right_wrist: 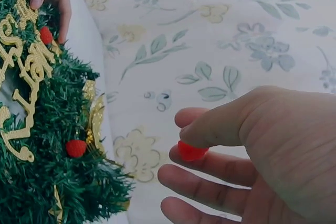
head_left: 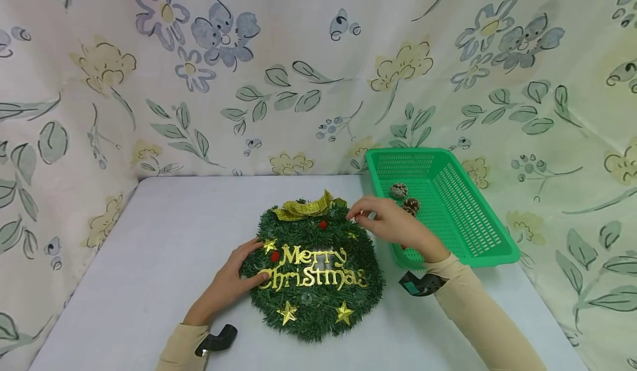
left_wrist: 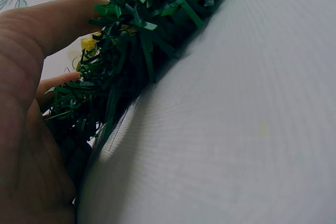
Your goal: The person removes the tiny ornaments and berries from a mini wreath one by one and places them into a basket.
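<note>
A green tinsel Christmas wreath [head_left: 269, 304] lies on the table, with gold "Merry Christmas" lettering [head_left: 311, 278], gold stars [head_left: 287, 313], a gold ribbon bow [head_left: 303, 209] and red pom-poms [head_left: 323, 224] on it. My left hand [head_left: 226, 280] grips the wreath's left edge; in the left wrist view the thumb and fingers lie around the green tinsel [left_wrist: 142, 40]. Above the wreath's upper right edge, my right hand [head_left: 390, 224] pinches a small red pom-pom [right_wrist: 192, 152] between thumb and finger. It appears apart from the wreath in the right wrist view.
A green plastic basket [head_left: 497, 257] stands on the right of the white table [head_left: 139, 271], behind the right forearm. Several pinecones [head_left: 398, 190] lie in its left side, and a bit of red shows beside the right hand. A floral curtain [head_left: 298, 122] hangs behind the table.
</note>
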Motion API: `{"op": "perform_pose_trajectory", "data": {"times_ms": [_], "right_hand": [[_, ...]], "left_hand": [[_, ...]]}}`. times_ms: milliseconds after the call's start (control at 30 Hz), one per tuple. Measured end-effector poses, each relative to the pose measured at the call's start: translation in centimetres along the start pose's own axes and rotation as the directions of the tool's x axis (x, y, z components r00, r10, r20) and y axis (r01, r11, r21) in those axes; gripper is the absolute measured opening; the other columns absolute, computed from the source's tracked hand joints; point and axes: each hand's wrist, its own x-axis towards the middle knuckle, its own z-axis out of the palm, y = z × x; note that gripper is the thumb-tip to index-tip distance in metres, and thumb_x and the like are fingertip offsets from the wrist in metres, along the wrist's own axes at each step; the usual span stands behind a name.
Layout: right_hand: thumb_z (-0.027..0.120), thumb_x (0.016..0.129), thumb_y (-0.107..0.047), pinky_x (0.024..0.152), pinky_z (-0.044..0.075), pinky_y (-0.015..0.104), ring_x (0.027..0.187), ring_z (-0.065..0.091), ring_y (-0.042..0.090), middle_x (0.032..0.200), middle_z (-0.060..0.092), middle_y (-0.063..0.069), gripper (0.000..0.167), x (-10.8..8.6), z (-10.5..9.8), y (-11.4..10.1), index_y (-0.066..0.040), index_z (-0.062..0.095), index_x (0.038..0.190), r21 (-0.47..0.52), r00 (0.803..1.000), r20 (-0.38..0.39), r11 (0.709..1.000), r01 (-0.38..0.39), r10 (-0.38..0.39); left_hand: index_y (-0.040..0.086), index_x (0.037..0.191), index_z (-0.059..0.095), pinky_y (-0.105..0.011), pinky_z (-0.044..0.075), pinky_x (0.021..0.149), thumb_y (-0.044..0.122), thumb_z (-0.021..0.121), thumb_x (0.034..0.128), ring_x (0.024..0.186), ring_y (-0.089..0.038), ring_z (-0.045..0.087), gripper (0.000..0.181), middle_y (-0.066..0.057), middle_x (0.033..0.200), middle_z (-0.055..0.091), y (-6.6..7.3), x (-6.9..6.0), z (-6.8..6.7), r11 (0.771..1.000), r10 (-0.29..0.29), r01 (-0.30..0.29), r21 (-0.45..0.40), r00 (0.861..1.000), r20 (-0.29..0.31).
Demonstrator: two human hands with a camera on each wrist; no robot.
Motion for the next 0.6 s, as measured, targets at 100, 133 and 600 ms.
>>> {"op": "perform_pose_trajectory", "data": {"times_ms": [100,133,600], "right_hand": [[0.059,0.103,-0.011,0.077,0.056,0.029,0.094,0.062,0.013,0.114,0.07,0.004,0.022,-0.14,-0.31,0.07,-0.015,0.072,0.12,-0.01,1.0,0.001,1.0,0.003,-0.003],[0.059,0.103,-0.011,0.076,0.056,0.029,0.093,0.062,0.013,0.113,0.07,0.003,0.022,-0.16,-0.38,0.08,-0.015,0.072,0.12,-0.016,1.0,0.001,1.0,0.004,-0.004],[0.064,0.101,-0.018,0.077,0.056,0.031,0.093,0.062,0.013,0.114,0.071,0.001,0.022,-0.81,-1.03,0.24,-0.02,0.072,0.121,-0.039,0.998,-0.013,0.998,-0.058,0.058]], "left_hand": [[0.023,0.156,0.038,-0.076,0.032,0.109,0.043,0.073,0.0926,0.152,-0.046,0.024,0.075,-0.012,0.168,0.024,-0.03,-0.02,0.05,1.0,0.004,-0.004,0.008,1.0,0.002],[0.023,0.156,0.038,-0.076,0.032,0.109,0.043,0.073,0.0928,0.152,-0.047,0.024,0.075,-0.013,0.167,0.024,-0.02,-0.05,0.03,1.0,0.003,-0.003,0.008,1.0,0.001],[0.023,0.157,0.037,-0.076,0.031,0.111,0.042,0.072,0.0937,0.152,-0.045,0.024,0.075,-0.011,0.167,0.025,0.02,-0.03,0.04,1.0,0.009,-0.009,-0.008,1.0,0.004]]}}
